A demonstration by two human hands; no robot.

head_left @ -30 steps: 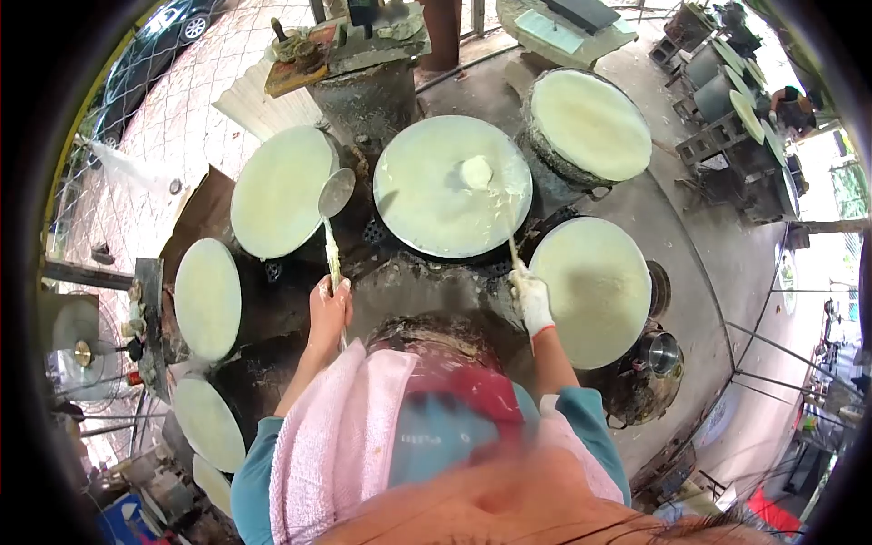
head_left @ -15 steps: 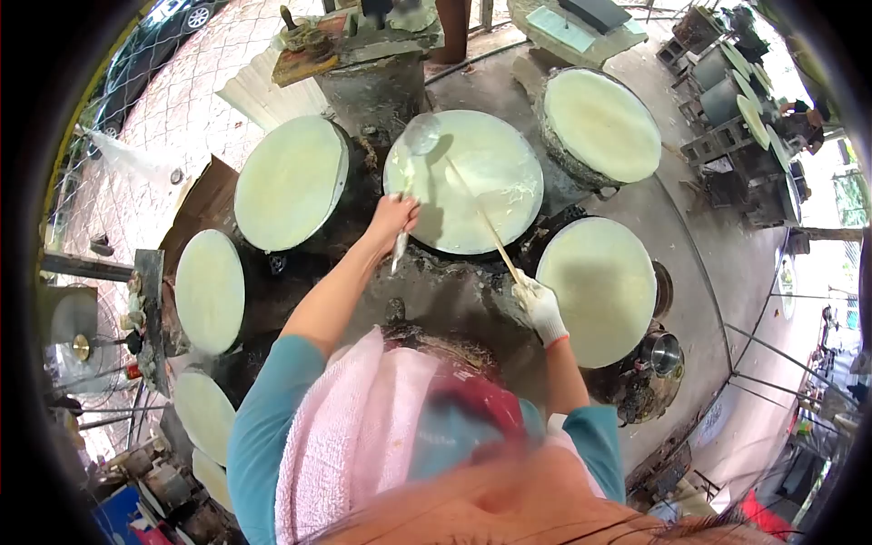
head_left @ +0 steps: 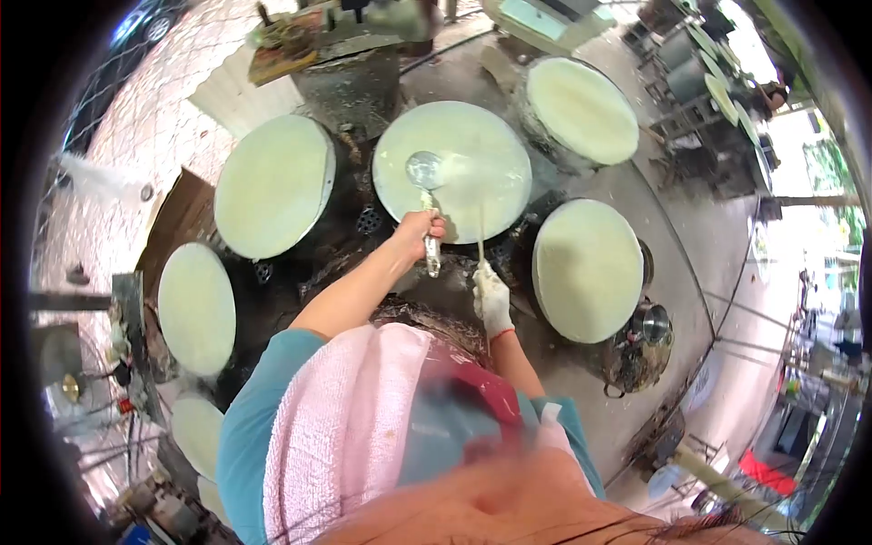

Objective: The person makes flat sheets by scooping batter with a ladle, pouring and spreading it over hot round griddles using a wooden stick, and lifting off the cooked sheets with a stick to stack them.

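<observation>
My bare left hand (head_left: 420, 231) is closed around the whitish handle of a ladle (head_left: 423, 169). The ladle's round bowl is over the left part of the middle round griddle (head_left: 495, 150), whose pale surface has whitish streaks; whether bowl and surface touch I cannot tell. In a white glove with a red-orange cuff, my right hand (head_left: 492, 298) grips a thin wooden stick (head_left: 481, 238). The stick's far end reaches over the griddle's near edge and is blurred there.
Other pale round griddles surround me, including one at left (head_left: 275, 186), one at right (head_left: 589, 271) and one at far right (head_left: 583, 111). A metal pot (head_left: 650, 322) sits beyond the right one. A cluttered stand (head_left: 313, 41) is at the back.
The ladle has come lower and nearer to me over the griddle, with my left hand moving right. My right hand has moved left, and the stick now points nearly straight away from me.
</observation>
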